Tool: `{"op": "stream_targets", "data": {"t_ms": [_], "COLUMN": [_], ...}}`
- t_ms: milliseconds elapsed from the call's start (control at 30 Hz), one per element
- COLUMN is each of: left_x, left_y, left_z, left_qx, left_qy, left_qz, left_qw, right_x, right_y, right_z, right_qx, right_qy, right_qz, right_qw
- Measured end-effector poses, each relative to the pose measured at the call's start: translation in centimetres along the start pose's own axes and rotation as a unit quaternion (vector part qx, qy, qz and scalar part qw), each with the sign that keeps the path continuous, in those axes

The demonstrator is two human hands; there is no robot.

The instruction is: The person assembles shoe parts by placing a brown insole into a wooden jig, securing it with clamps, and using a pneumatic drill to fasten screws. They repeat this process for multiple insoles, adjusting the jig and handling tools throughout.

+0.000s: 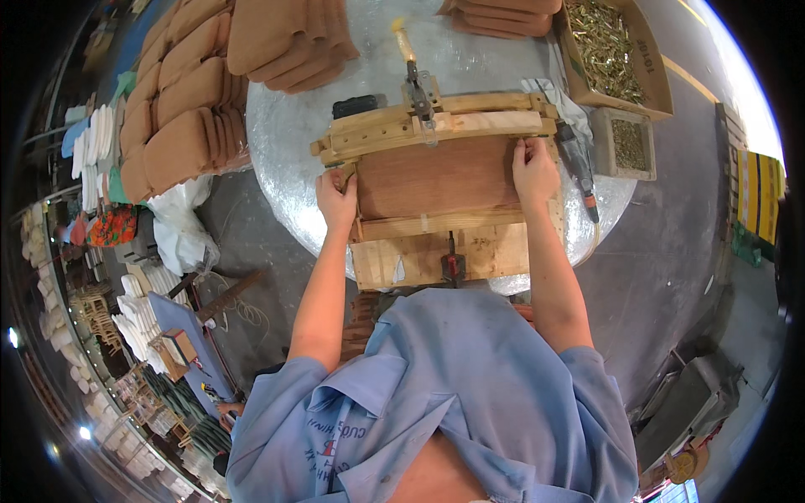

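Observation:
A brown wooden panel (436, 180) lies in a wooden jig (470, 123) with a curved far rail. My left hand (337, 201) is at the panel's far left corner, thumb and fingers closed in a pinch. My right hand (537, 174) is at the far right corner with its fingers pinched together against the jig. Whatever small thing either hand holds is hidden by the fingers. A toggle clamp (418, 96) with a yellowish handle stands at the middle of the far rail. Another clamp (453, 267) sits on the near board.
A power driver (577, 163) with a hose lies right of the jig. Beyond it are a cardboard box (662, 88) of small brass-coloured metal pieces and a smaller grey tray (625, 171). Brown panels are stacked (289, 42) at the far left. Plastic film (289, 168) covers the round table.

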State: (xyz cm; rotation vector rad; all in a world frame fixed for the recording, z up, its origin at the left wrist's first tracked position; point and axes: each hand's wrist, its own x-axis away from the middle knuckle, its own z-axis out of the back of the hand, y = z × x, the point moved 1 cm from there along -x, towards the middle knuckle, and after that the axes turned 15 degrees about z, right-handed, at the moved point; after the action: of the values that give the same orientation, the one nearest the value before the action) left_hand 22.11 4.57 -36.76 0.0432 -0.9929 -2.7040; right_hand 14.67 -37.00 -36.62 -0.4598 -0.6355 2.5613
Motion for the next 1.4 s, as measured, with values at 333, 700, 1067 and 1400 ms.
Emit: {"op": "stream_targets", "data": {"t_ms": [333, 700, 1067, 1400], "left_x": [-0.4, -0.3, -0.8, -0.4], "left_y": [-0.1, -0.2, -0.6, -0.6], "left_z": [0.2, -0.7, -0.9, -0.9], "left_qx": [0.018, -0.023, -0.029, -0.046], "left_qy": [-0.002, 0.028, 0.031, 0.017], "left_qz": [-0.008, -0.042, -0.065, -0.040], "left_qw": [1.000, 0.998, 0.997, 0.998], "right_x": [0.0, 0.0, 0.2, 0.2], "right_y": [-0.5, 0.0, 0.0, -0.4], "right_z": [0.3, 0.3, 0.3, 0.5], "right_qx": [0.008, -0.012, 0.011, 0.001], "right_qy": [-0.011, -0.015, -0.021, -0.014], "right_qz": [0.002, -0.007, 0.022, -0.007], "right_qw": [1.000, 1.000, 0.999, 1.000]}}
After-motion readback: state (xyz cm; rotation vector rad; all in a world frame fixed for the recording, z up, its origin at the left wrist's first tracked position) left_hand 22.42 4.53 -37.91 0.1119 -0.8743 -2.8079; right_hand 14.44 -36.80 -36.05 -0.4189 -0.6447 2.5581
